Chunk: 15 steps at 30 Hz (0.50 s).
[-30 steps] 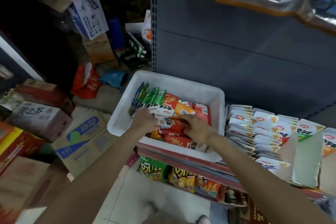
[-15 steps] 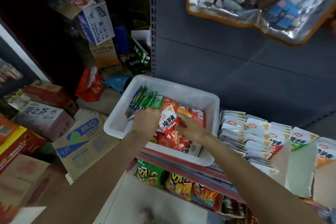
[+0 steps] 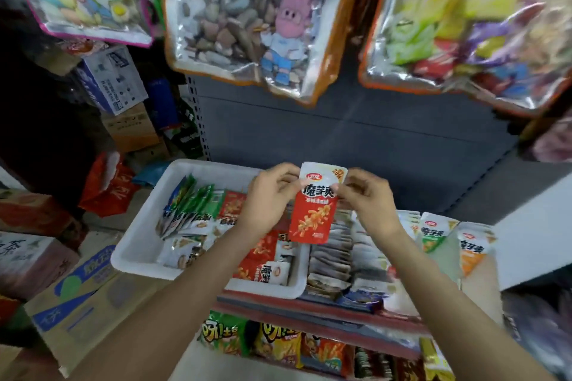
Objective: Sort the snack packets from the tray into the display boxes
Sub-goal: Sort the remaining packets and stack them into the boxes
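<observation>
A red and white snack packet hangs upright above the right end of the white tray. My left hand pinches its upper left edge and my right hand pinches its upper right edge. Several green, red and white packets lie in the tray. To the right, display boxes hold rows of packets, with green and orange packets standing further right.
Large foil bags hang from the grey shelf back above. A lower shelf holds chip bags. Cardboard cartons are stacked on the floor at left. A white panel stands at right.
Both hands rose out of the tray with the red packet, which now hangs upright between them. The camera tilted up, showing the hanging foil bags.
</observation>
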Each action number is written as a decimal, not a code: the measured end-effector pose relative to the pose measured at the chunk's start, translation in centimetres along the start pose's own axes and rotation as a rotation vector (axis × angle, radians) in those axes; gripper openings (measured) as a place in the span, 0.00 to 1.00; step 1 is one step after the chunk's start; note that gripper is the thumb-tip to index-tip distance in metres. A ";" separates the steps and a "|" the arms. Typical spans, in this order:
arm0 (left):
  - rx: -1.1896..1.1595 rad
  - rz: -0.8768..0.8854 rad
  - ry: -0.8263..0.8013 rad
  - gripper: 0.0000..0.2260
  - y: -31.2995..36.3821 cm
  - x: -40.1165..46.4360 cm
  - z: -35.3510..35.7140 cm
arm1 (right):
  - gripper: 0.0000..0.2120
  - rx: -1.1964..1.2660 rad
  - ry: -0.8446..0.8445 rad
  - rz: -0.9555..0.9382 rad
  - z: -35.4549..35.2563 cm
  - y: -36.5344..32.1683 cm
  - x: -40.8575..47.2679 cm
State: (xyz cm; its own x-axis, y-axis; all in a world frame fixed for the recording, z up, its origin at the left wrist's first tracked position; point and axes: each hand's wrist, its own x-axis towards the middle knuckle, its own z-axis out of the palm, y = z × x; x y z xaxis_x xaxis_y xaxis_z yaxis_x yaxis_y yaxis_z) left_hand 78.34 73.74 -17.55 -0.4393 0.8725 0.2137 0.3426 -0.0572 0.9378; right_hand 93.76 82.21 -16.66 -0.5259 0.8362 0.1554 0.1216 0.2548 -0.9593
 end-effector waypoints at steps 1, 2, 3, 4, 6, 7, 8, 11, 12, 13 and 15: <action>-0.027 0.006 -0.027 0.08 0.8 0.3 1.4 | 0.11 -0.020 0.034 -0.017 -1.8 0.0 -0.3; -0.053 0.009 -0.066 0.08 1.6 0.7 3.2 | 0.10 -0.046 0.074 -0.035 -4.0 0.1 -0.7; -0.062 0.008 -0.084 0.07 2.1 0.9 4.4 | 0.10 -0.078 0.103 -0.046 -5.4 0.3 -0.8; -0.074 0.013 -0.099 0.06 2.7 1.2 5.7 | 0.09 -0.095 0.136 -0.050 -6.8 0.5 -1.1; -0.062 0.044 -0.141 0.04 3.7 1.8 9.0 | 0.08 -0.123 0.204 -0.054 -10.1 0.8 -1.9; -0.033 0.060 -0.162 0.05 4.0 2.0 10.5 | 0.07 -0.141 0.227 -0.054 -11.4 1.2 -2.1; -0.002 0.073 -0.186 0.06 4.3 2.2 11.9 | 0.06 -0.177 0.240 -0.056 -12.7 1.6 -2.4; 0.065 0.062 -0.256 0.09 4.2 2.5 15.0 | 0.11 -0.255 0.261 -0.030 -15.2 3.5 -3.0; 0.086 0.050 -0.273 0.09 3.9 2.5 15.7 | 0.11 -0.261 0.264 -0.009 -15.6 4.2 -3.2; 0.114 0.037 -0.282 0.09 3.6 2.6 16.3 | 0.11 -0.264 0.258 0.016 -15.8 4.9 -3.4; 0.190 0.002 -0.294 0.08 2.8 2.6 17.2 | 0.11 -0.248 0.233 0.073 -16.1 6.7 -3.6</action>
State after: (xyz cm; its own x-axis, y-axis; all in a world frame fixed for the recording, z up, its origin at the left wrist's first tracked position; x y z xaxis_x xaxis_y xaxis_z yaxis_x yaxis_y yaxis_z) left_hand 92.44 84.17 -19.11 -0.1901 0.9765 0.1015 0.5040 0.0084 0.8636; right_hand 109.98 88.71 -19.81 -0.3052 0.9378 0.1652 0.3676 0.2760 -0.8881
